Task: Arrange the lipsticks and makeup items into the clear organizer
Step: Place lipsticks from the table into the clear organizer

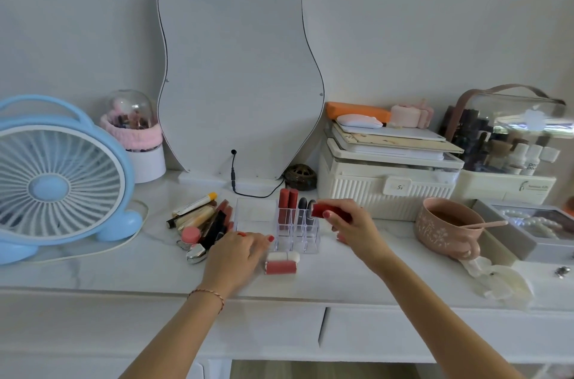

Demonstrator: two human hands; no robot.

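Note:
The clear organizer stands mid-table with two red lipsticks upright in its back left slots and two dark ones beside them. My right hand is shut on a red lipstick, held tilted just above the organizer's right back slots. My left hand rests palm down on the table at the organizer's left front, fingers apart, holding nothing that I can see. A white tube and a coral tube lie in front of the organizer. A pile of lipsticks and makeup lies to the left.
A blue fan stands at the left with its cord across the table. A pear-shaped mirror leans behind. A cream storage box, a pink cup with a spoon and a grey jewellery tray stand to the right.

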